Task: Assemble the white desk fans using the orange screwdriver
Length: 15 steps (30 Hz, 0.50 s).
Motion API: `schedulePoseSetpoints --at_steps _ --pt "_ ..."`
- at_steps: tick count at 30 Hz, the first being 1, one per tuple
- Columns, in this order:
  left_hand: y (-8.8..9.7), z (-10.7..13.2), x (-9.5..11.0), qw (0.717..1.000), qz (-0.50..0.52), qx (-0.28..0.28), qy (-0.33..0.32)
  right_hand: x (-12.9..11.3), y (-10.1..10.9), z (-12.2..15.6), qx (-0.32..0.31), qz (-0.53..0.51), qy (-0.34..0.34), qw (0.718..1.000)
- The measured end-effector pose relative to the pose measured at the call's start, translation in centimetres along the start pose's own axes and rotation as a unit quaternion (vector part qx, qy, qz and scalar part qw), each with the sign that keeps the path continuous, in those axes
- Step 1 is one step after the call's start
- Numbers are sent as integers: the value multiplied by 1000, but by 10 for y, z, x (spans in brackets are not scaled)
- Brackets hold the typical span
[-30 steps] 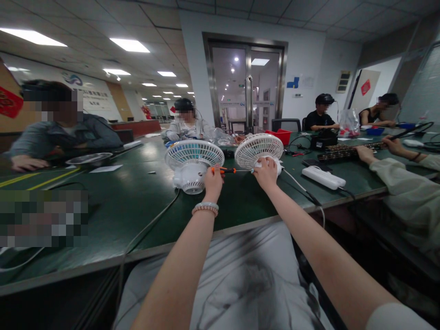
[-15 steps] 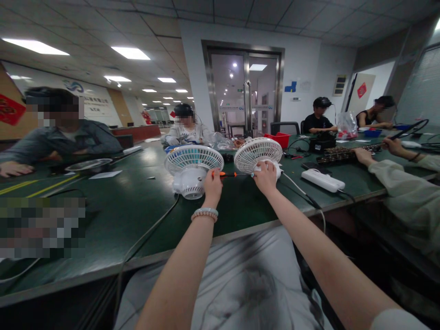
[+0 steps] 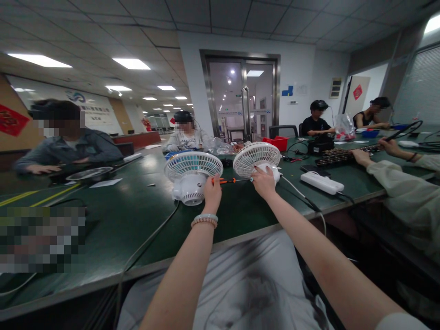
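My left hand grips an orange-handled screwdriver, its thin shaft pointing right toward my right hand. That hand is wrapped over the back housing of a white fan, whose round grille faces away from me. Where the screwdriver's tip ends is too small to make out, close to my right fingers. Just left of my left hand stands a second white fan, housing toward me, with a cord running down over the table edge.
On the green table lie a white power strip and a dark phone at right. A red bin is behind the fans. Several people sit around; at right, a co-worker's hands hold a dark patterned object.
The whole scene sits slightly lower in view as the camera tilts. My hands keep their hold on the screwdriver and fan. The person at left has drawn their hand inward.
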<state>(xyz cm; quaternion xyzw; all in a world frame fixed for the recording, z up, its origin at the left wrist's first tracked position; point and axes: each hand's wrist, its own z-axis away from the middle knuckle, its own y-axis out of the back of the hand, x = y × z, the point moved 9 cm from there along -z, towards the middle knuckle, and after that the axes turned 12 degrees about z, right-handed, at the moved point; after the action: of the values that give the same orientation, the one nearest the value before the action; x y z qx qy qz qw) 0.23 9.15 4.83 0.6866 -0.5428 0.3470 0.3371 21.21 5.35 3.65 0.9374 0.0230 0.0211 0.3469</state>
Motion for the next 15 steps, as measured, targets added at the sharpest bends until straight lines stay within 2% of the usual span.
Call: schedulePoseSetpoints --at_steps 4,8,12,15 --pt "-3 0 -8 999 30 -6 29 1 1 -1 -5 -6 -12 1000" --pt "-10 2 -14 992 106 -25 64 1 3 0 -3 -9 -16 1000" --pt "-12 2 -12 988 138 -39 54 2 2 0 2 -9 -16 1000" --pt "-9 1 -11 993 112 -24 33 2 2 0 7 -6 -18 1000"
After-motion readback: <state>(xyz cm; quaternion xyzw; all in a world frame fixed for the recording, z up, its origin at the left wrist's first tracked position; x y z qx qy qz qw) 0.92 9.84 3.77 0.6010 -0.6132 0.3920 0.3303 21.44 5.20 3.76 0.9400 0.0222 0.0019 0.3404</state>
